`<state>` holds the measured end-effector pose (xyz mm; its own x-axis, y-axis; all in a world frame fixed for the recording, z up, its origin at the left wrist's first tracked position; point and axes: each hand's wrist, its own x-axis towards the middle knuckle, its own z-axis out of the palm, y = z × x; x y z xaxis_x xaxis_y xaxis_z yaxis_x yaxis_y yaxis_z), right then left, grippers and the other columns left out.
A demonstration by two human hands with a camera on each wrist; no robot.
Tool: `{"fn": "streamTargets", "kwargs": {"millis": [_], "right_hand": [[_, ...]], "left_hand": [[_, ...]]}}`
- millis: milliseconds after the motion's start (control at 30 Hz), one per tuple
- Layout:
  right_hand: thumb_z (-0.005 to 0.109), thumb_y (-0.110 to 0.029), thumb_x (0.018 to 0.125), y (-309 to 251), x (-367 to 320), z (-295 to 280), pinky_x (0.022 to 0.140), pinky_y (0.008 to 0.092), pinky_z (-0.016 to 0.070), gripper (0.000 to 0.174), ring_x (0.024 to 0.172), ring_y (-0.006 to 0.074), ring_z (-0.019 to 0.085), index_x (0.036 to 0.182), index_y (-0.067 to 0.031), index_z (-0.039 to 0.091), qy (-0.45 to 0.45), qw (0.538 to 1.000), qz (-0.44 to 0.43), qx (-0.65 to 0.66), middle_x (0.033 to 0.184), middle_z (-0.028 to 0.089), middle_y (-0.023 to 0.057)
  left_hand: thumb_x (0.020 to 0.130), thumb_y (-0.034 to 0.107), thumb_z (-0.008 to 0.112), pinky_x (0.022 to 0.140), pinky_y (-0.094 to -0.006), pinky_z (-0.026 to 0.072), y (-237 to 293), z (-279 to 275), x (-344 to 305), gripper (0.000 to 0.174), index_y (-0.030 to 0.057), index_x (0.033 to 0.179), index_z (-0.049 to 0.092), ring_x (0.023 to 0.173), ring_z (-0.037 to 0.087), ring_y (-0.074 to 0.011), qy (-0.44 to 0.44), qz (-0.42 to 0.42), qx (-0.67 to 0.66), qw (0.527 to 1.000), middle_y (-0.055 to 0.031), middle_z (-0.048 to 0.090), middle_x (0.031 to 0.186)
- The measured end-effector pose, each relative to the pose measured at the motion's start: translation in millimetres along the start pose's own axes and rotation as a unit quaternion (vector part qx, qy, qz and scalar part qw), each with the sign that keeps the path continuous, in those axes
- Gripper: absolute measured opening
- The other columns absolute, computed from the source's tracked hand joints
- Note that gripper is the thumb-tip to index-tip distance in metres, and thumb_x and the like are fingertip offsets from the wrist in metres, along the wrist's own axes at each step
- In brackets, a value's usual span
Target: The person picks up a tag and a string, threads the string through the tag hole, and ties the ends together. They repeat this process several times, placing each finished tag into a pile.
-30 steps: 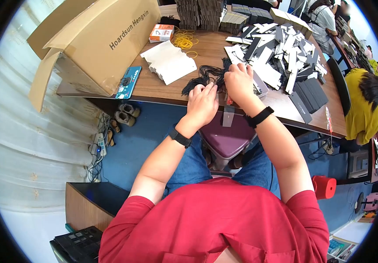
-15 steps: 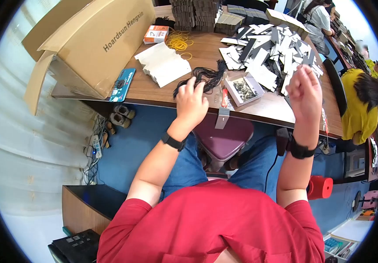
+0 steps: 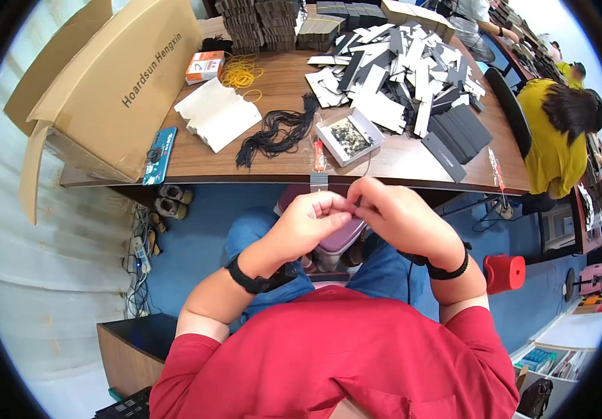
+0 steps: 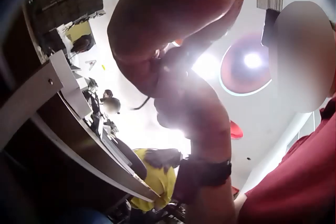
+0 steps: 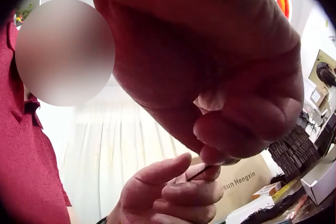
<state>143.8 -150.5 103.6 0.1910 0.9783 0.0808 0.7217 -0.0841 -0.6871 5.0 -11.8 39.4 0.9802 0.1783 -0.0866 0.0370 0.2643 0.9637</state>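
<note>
Both hands meet above the lap, in front of the table edge. In the head view the left hand and the right hand have their fingertips together. A thin black cord runs between the fingers of the left hand and the right hand, pinched by both. One end of the cord sticks out past the hands in the left wrist view. Behind them on the table lie a bundle of black cords and a small open box of tiny pieces.
A heap of black and white strips covers the table's back right, beside stacked dark pieces. Farther left are white paper, yellow rubber bands and a large carton. A purple stool stands under the hands.
The left hand has left the cord bundle and moved back over the lap. The right hand, raised at the right half a second ago, has come down and inward to meet it, with a cord between them.
</note>
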Motion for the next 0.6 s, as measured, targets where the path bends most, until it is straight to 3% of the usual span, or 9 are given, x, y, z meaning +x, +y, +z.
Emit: {"fn": "streamTargets", "kwargs": {"millis": [100, 200, 233, 267, 300, 333, 400, 567, 600], "right_hand": [[0.058, -0.008, 0.082, 3, -5, -4, 0.061, 0.0377, 0.0483, 0.014, 0.070, 0.0317, 0.063, 0.096, -0.0065, 0.055, -0.068, 0.997, -0.013, 0.040, 0.074, 0.062, 0.0136], [0.057, -0.007, 0.081, 10, -6, -26, 0.058, 0.0350, 0.0482, 0.015, 0.065, 0.0253, 0.063, 0.096, -0.0054, 0.057, -0.111, 0.990, 0.073, 0.044, 0.071, 0.062, 0.0107], [0.056, -0.004, 0.080, 21, -4, -37, 0.055, 0.0326, 0.0483, 0.017, 0.063, 0.0184, 0.063, 0.097, -0.0041, 0.059, -0.110, 0.982, 0.142, 0.053, 0.071, 0.062, 0.0092], [0.056, -0.003, 0.081, 39, -1, -50, 0.053, 0.0308, 0.0481, 0.016, 0.061, 0.0144, 0.061, 0.097, -0.0041, 0.059, -0.076, 0.979, 0.187, 0.041, 0.071, 0.062, 0.0091], [0.057, -0.007, 0.081, 75, 1, -58, 0.058, 0.0328, 0.0494, 0.013, 0.065, 0.0201, 0.064, 0.093, -0.0041, 0.061, 0.012, 0.982, 0.186, -0.004, 0.074, 0.064, 0.0123], [0.059, -0.013, 0.081, 118, -1, -68, 0.064, 0.0359, 0.0500, 0.012, 0.074, 0.0280, 0.065, 0.088, -0.0041, 0.063, 0.101, 0.976, 0.123, -0.152, 0.077, 0.064, 0.0145], [0.062, -0.021, 0.079, 148, -9, -82, 0.072, 0.0399, 0.0492, 0.017, 0.083, 0.0335, 0.062, 0.085, -0.0050, 0.063, 0.142, 0.921, 0.190, -0.308, 0.082, 0.062, 0.0157], [0.068, -0.022, 0.076, 173, -26, -51, 0.078, 0.0409, 0.0467, 0.026, 0.093, 0.0331, 0.057, 0.096, -0.0071, 0.061, 0.256, 0.875, 0.194, -0.361, 0.097, 0.060, 0.0133], [0.069, -0.022, 0.075, 173, -25, -43, 0.079, 0.0412, 0.0463, 0.028, 0.094, 0.0329, 0.056, 0.098, -0.0076, 0.061, 0.282, 0.862, 0.201, -0.370, 0.098, 0.060, 0.0129]], "left_hand": [[0.090, 0.007, 0.058, 0.072, -0.0199, 0.0461, -6, 4, -5, 0.014, -0.0024, 0.100, 0.062, 0.082, 0.058, -0.0062, -0.006, -0.033, 0.023, 0.999, -0.0033, 0.065, 0.089], [0.089, 0.008, 0.060, 0.067, -0.0188, 0.0430, -13, 4, -7, 0.012, -0.0019, 0.095, 0.064, 0.076, 0.054, -0.0042, -0.013, -0.023, 0.019, 0.999, -0.0003, 0.062, 0.084], [0.089, 0.009, 0.061, 0.062, -0.0185, 0.0406, -13, 4, -8, 0.012, -0.0017, 0.094, 0.063, 0.070, 0.050, -0.0029, 0.000, -0.017, 0.017, 1.000, 0.0019, 0.059, 0.079], [0.089, 0.009, 0.061, 0.057, -0.0183, 0.0382, -13, 4, -8, 0.012, -0.0015, 0.093, 0.063, 0.065, 0.047, -0.0016, 0.014, -0.011, 0.015, 1.000, 0.0040, 0.057, 0.074], [0.088, 0.010, 0.062, 0.057, -0.0182, 0.0385, -13, 2, -9, 0.012, -0.0013, 0.092, 0.064, 0.065, 0.047, -0.0014, 0.027, -0.013, 0.027, 0.999, 0.0043, 0.057, 0.074], [0.088, 0.011, 0.063, 0.057, -0.0181, 0.0387, -15, -3, -9, 0.012, -0.0011, 0.091, 0.064, 0.065, 0.047, -0.0013, 0.041, -0.016, 0.040, 0.998, 0.0046, 0.057, 0.073], [0.087, 0.011, 0.064, 0.058, -0.0179, 0.0394, -19, -10, -8, 0.013, -0.0008, 0.090, 0.065, 0.065, 0.048, -0.0012, 0.068, -0.019, 0.051, 0.996, 0.0049, 0.058, 0.072], [0.086, 0.012, 0.065, 0.060, -0.0180, 0.0414, -22, -18, -12, 0.013, -0.0004, 0.091, 0.065, 0.067, 0.050, -0.0014, 0.125, -0.032, 0.034, 0.991, 0.0041, 0.060, 0.075], [0.087, 0.013, 0.065, 0.055, -0.0171, 0.0363, -25, -19, -12, 0.013, 0.0004, 0.091, 0.065, 0.062, 0.045, -0.0004, 0.130, -0.029, 0.022, 0.991, 0.0051, 0.058, 0.072]]}}
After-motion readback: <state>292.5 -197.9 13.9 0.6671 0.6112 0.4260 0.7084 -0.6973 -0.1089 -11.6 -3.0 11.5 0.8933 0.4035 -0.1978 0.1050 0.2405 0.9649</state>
